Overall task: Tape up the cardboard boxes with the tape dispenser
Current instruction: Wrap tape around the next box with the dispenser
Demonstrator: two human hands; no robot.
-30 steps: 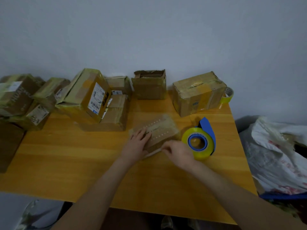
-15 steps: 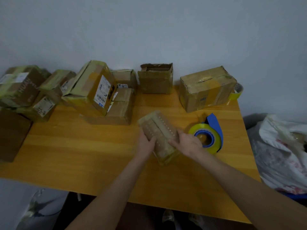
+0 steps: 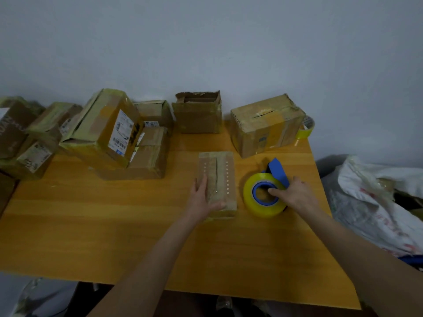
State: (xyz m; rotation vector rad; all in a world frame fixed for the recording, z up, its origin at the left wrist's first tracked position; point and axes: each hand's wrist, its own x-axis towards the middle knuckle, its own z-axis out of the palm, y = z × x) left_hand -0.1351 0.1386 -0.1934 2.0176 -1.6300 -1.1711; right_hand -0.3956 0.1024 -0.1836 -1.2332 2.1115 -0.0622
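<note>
A small flat brown cardboard box [image 3: 219, 177], its top marked by two rows of small white dots, lies in the middle of the orange wooden surface [image 3: 91, 225], its long side running near to far. The left hand [image 3: 202, 199] rests on its near left part. The fingers [image 3: 202, 181] lie straight along the top by the left edge and the thumb stretches across the near end, pressing rather than clasping.

Just right of the box sits the tape dispenser [image 3: 250, 197], a fat yellow roll of tape on a blue plastic holder. The right hand [image 3: 298, 196] grips it, with the thumb hooked into the blue core and the other fingers curled over the holder's far right side.

Along the far edge stand a taped brown box with a split top [image 3: 265, 124] at the right, an open-topped brown box [image 3: 196, 117] in the middle, and a leaning heap of taped, labelled boxes [image 3: 107, 133] at the left. A second yellow tape roll [image 3: 306, 130] peeks out behind the split-topped box. A white plastic bag [image 3: 377, 202] lies off the surface at the right.
</note>
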